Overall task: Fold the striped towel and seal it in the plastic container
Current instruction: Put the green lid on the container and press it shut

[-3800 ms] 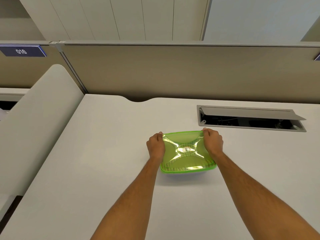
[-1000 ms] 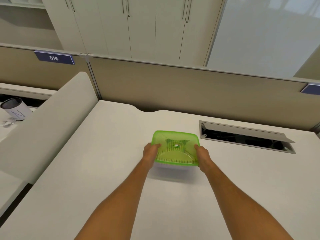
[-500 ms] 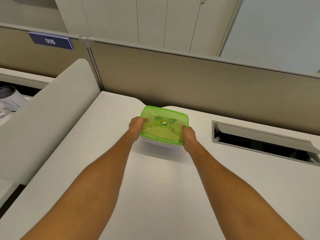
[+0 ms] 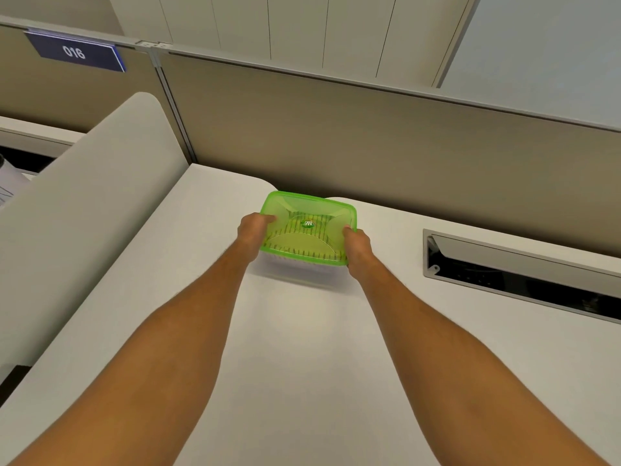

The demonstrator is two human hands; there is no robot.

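At ten o'clock a blue plate (image 4: pixel 74 52) marked 016 hangs on the partition. My left hand (image 4: pixel 254 231) grips the left edge of the plastic container (image 4: pixel 307 267), thumb on its green lid (image 4: pixel 308 228). The striped towel (image 4: pixel 304 232) shows through the lid, at twelve o'clock on the desk (image 4: pixel 302 348). My right hand (image 4: pixel 358 247) grips the right edge. At three o'clock lies the cable tray (image 4: pixel 524 275).

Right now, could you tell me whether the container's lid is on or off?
On: the green lid covers the container, striped towel showing through it.
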